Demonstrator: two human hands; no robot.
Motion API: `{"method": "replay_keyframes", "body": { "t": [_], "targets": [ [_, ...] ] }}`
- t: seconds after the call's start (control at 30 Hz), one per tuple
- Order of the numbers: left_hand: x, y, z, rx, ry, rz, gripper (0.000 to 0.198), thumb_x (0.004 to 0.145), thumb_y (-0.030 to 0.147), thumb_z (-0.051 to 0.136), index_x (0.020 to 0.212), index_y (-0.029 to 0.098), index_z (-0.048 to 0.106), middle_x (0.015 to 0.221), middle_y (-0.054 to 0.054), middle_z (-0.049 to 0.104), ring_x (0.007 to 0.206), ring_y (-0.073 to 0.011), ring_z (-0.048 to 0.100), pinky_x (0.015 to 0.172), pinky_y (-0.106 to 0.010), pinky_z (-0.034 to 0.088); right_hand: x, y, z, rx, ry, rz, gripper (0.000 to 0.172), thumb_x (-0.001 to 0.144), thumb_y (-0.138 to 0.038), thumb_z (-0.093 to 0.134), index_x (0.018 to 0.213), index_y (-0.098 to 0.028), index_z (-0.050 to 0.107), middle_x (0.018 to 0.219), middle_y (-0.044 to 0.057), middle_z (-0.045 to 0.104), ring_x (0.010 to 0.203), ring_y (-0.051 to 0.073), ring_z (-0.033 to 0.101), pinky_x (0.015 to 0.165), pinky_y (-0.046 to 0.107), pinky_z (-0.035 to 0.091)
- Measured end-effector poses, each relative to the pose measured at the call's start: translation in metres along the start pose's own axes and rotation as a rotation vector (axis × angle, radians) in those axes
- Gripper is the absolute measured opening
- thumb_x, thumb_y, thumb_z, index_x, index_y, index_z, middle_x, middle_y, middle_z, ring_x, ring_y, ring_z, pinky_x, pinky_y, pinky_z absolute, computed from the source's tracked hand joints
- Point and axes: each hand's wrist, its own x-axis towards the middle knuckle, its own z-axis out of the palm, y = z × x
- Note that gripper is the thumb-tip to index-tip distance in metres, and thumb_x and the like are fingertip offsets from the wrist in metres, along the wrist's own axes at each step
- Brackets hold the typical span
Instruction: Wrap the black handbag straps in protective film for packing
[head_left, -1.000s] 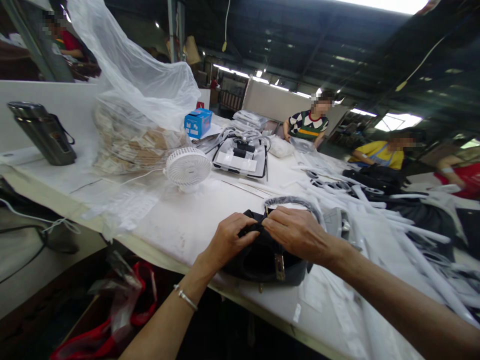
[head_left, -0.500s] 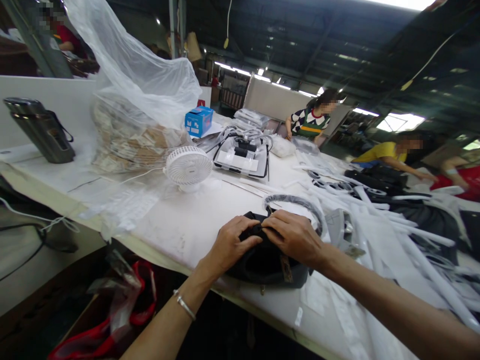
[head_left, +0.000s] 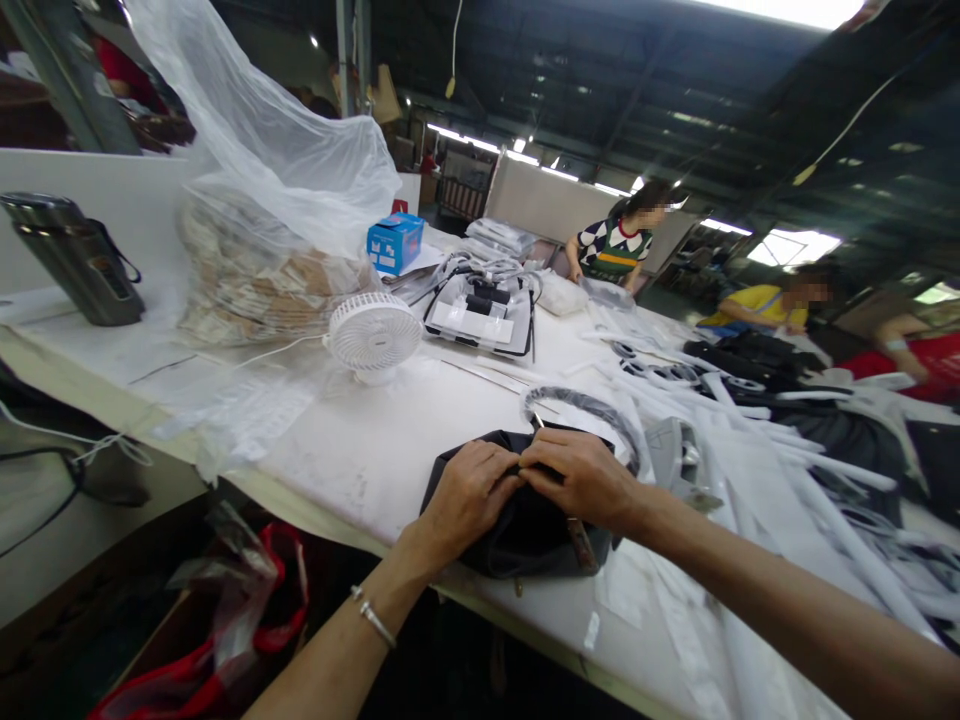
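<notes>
A black bag [head_left: 517, 545] lies at the front edge of the white table, and both my hands are on its top edge. My left hand [head_left: 472, 490] pinches the bag's edge from the left, fingers closed. Right against it, my right hand [head_left: 574, 470] grips the same edge, its fingertips almost meeting the left ones. A brown tag or strap end [head_left: 580, 545] hangs on the bag below my right hand. Behind the bag curves a handle wrapped in clear plastic [head_left: 592, 402]. What lies between my fingertips is hidden.
A white fan [head_left: 373, 335] stands left of centre, near a large clear plastic bag of brown pieces [head_left: 277, 290]. A dark flask [head_left: 75, 260] is at far left. White wrapped strips [head_left: 810, 500] cover the right side. Co-workers sit across the table.
My left hand has turned over the bag's edge, its back now more upward, and more of the bag shows to its left. The right hand stays nearly in place.
</notes>
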Motion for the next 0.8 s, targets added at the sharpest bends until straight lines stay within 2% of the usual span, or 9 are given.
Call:
{"method": "replay_keyframes", "body": {
  "t": [0.23,0.3,0.4,0.5,0.6,0.7,0.8],
  "targets": [
    [-0.005,0.002,0.000,-0.073,0.024,-0.122,0.017,0.091,0.023,0.060,0.108,0.020,0.063,0.100,-0.005,0.069,0.095,-0.0191,0.063,0.087,-0.035,0.051,-0.005,-0.007,-0.023,0.121,-0.156,0.028,0.025,0.096,-0.018,0.047,0.105,-0.022,0.069,0.089,0.005,0.064,0.080,0.015,0.060,0.071,0.025,0.047],
    [-0.005,0.004,-0.001,-0.074,0.021,-0.110,0.017,0.090,0.023,0.063,0.106,0.020,0.063,0.098,-0.005,0.070,0.094,-0.0197,0.063,0.086,-0.035,0.052,-0.004,-0.011,-0.025,0.126,-0.138,0.098,0.025,0.095,-0.015,0.046,0.104,-0.022,0.069,0.087,0.004,0.063,0.079,0.015,0.060,0.071,0.025,0.047],
    [-0.005,0.006,0.001,-0.073,0.038,-0.089,0.017,0.087,0.022,0.067,0.103,0.019,0.064,0.096,-0.005,0.070,0.092,-0.0205,0.064,0.084,-0.035,0.052,0.003,-0.018,-0.016,0.158,-0.092,0.173,0.017,0.091,-0.010,0.051,0.096,-0.019,0.065,0.086,0.003,0.063,0.080,0.016,0.059,0.074,0.028,0.046],
    [-0.007,0.005,0.001,-0.106,0.056,-0.125,0.016,0.086,0.022,0.067,0.101,0.018,0.065,0.094,-0.005,0.069,0.089,-0.0203,0.063,0.083,-0.034,0.052,0.011,-0.024,-0.009,0.170,-0.093,0.161,0.015,0.087,-0.006,0.052,0.092,-0.018,0.058,0.085,0.002,0.062,0.080,0.016,0.057,0.074,0.028,0.044],
    [-0.010,0.004,-0.006,-0.224,0.016,-0.193,0.020,0.087,0.021,0.066,0.106,0.020,0.066,0.099,-0.004,0.070,0.092,-0.0183,0.064,0.085,-0.030,0.052,0.017,-0.026,-0.017,0.180,-0.150,0.140,0.014,0.089,-0.007,0.052,0.095,-0.019,0.057,0.087,0.001,0.063,0.080,0.015,0.057,0.073,0.027,0.043],
    [-0.010,0.006,-0.016,-0.304,-0.014,-0.286,0.024,0.088,0.019,0.062,0.111,0.024,0.066,0.107,-0.001,0.070,0.098,-0.0163,0.065,0.090,-0.028,0.050,0.021,-0.028,-0.033,0.050,-0.226,0.140,0.013,0.086,-0.018,0.064,0.098,-0.020,0.059,0.090,0.002,0.062,0.082,0.017,0.057,0.073,0.028,0.042],
    [-0.007,0.010,-0.022,-0.211,0.060,-0.353,0.014,0.087,0.021,0.061,0.099,0.024,0.068,0.096,0.000,0.069,0.092,-0.0177,0.063,0.088,-0.032,0.048,0.028,-0.034,-0.038,-0.177,-0.292,0.094,0.028,0.078,-0.032,0.077,0.098,-0.019,0.062,0.096,0.006,0.064,0.090,0.023,0.057,0.079,0.036,0.041]
  ]
}}
